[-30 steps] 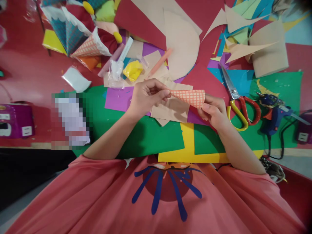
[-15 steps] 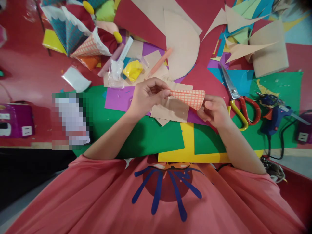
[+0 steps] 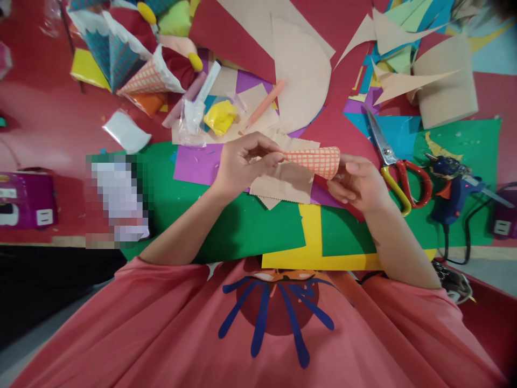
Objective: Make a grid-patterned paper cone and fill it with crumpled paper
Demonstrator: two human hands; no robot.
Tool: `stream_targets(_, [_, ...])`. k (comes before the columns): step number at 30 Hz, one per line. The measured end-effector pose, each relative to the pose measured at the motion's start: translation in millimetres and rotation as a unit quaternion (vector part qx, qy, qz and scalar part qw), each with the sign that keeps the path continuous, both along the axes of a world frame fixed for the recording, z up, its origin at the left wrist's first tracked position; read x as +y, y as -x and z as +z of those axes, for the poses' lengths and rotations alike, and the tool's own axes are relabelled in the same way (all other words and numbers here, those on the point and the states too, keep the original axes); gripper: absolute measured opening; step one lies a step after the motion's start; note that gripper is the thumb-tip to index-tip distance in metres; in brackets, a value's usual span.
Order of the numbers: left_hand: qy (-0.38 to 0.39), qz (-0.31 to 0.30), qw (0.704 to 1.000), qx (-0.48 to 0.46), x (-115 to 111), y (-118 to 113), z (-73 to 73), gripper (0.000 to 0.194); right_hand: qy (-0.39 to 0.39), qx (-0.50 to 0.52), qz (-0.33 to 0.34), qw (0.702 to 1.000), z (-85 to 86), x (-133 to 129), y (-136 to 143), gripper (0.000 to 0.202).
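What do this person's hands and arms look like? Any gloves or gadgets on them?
The left hand and right hand are ordinary human ones, with no gloves, and no rings or watch that I can see. The left sleeve and right sleeve are short, loose and coral-pink. No cables or devices show on either side.

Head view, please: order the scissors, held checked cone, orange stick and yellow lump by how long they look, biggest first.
Scissors: longest.
Checked cone and orange stick: about equally long, so unranked.
Yellow lump: shortest.
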State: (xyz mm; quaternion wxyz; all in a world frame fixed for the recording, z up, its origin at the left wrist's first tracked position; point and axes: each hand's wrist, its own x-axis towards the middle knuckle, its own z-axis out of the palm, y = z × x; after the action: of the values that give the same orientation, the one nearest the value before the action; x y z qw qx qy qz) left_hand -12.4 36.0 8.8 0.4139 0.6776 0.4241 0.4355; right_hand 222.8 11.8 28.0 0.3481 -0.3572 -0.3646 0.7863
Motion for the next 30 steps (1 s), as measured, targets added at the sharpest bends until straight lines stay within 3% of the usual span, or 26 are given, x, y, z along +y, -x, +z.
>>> stream_targets(3, [0.002, -0.026, 0.999, 0.043, 0.9, 1.4, 2.1, 0.005, -0.055, -0.046, -0.008, 0.997, -4.1, -4.4, 0.4, 0.025])
stream_targets(5, [-0.06, -0.052, 0.988, 0.13, -0.4, 1.3, 2.9, 0.013, -0.09, -0.093, 0.005, 0.992, -5.1, -7.6, 1.1, 0.028])
stream_targets(9, [-0.195, -0.096, 0.911, 0.349, -6.8, -3.4, 0.3, 0.029, -0.158, -0.17, 0.044, 0.972, -1.7, -11.7, 6.3, 0.034])
stream_targets(11, [-0.207, -0.093, 0.881, 0.415, -10.3, -6.7, -2.1, 0.029, -0.196, -0.196, 0.066, 0.959, 0.0, -12.5, 9.3, 0.034])
stream_targets(13, [-0.199, -0.077, 0.871, 0.443, -12.6, -9.2, -4.1, 0.023, -0.226, -0.219, 0.088, 0.945, 0.1, -13.3, 10.9, 0.035])
stream_targets(17, [-0.142, -0.045, 0.905, 0.398, -12.1, -10.1, -5.8, 0.015, -0.286, -0.23, 0.095, 0.925, -2.2, -17.0, 9.2, 0.041])
stream_targets(22, [-0.038, -0.063, 0.965, 0.252, -8.0, -5.9, -6.5, 0.013, -0.385, -0.247, -0.012, 0.889, 1.1, -22.4, 5.9, 0.035])
stream_targets(26, [-0.016, -0.097, 0.981, 0.167, -6.8, -4.0, -7.8, 0.018, -0.524, -0.282, -0.085, 0.799, 3.0, -24.9, 6.1, 0.03])
stream_targets(30, [-0.057, -0.129, 0.979, 0.145, -4.8, -5.1, -8.3, 0.022, -0.607, -0.321, -0.026, 0.727, 0.0, -27.8, 9.1, 0.035])
